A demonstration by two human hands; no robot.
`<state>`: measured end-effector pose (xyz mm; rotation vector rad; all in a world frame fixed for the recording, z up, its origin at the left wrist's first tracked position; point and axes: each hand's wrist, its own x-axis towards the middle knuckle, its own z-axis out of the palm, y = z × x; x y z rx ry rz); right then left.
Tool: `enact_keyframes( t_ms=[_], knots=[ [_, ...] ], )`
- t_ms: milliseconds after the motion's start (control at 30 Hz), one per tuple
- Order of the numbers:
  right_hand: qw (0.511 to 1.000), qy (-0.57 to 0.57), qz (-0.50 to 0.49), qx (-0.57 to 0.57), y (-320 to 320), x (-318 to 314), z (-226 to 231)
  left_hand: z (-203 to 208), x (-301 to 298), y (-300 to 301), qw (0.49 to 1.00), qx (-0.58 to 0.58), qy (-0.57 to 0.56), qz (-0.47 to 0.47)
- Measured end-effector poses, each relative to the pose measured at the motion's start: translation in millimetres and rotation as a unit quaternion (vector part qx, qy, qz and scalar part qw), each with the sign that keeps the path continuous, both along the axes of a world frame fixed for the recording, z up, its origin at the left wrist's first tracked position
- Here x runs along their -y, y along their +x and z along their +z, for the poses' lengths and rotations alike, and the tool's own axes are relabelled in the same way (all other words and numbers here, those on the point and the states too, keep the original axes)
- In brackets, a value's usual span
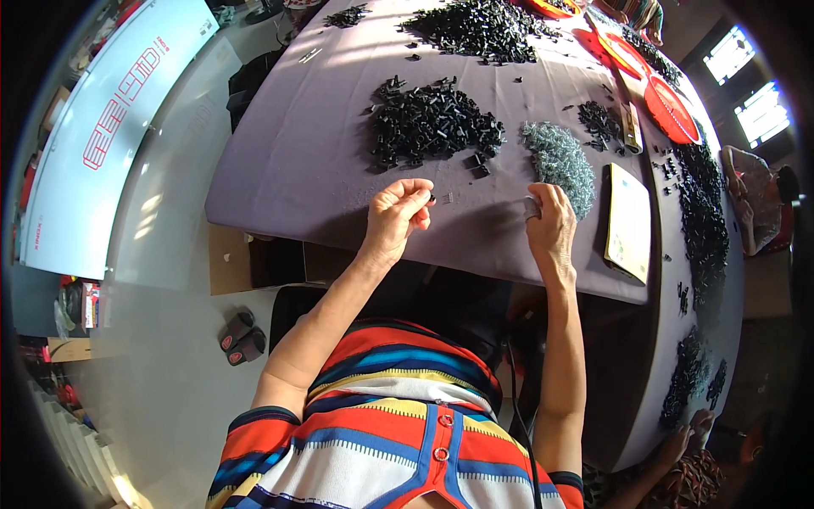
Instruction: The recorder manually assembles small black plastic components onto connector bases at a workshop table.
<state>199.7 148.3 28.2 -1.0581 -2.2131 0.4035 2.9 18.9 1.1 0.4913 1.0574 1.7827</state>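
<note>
My left hand (397, 214) hovers over the near edge of the purple-grey table (288, 161), its fingertips pinched on a small black plastic part (432, 198). My right hand (551, 225) is a little to the right, holding a small grey metal piece (532, 207) at its fingertips. Just beyond the left hand lies a heap of small black plastic parts (428, 125). A pile of small silvery metal pieces (561, 159) lies right beyond the right hand.
A second black heap (479, 30) sits farther back. A flat yellowish pad (629, 222) lies right of my right hand. Red trays (670, 109) and more black parts (704, 212) line the right side. Another person's hand (682, 441) rests at the lower right. Slippers (242, 337) are on the floor.
</note>
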Motion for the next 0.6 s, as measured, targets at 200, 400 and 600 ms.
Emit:
enact_keyframes(
  t_ms=[200, 400, 600],
  knots=[
    [0.991, -0.038, 0.127, -0.033, -46.5, 33.4, 8.0, 1.7, 0.6, 2.3, 1.000, -0.009, -0.001, -0.003],
    [0.984, -0.002, 0.167, 0.053, -68.7, 35.6, -5.6, -1.6, 2.7, 3.5, 1.000, 0.002, 0.021, -0.005],
    [0.984, -0.022, 0.169, 0.051, -68.9, 34.8, -4.3, -5.3, 4.9, 2.6, 1.000, 0.019, 0.025, 0.001]
  ],
)
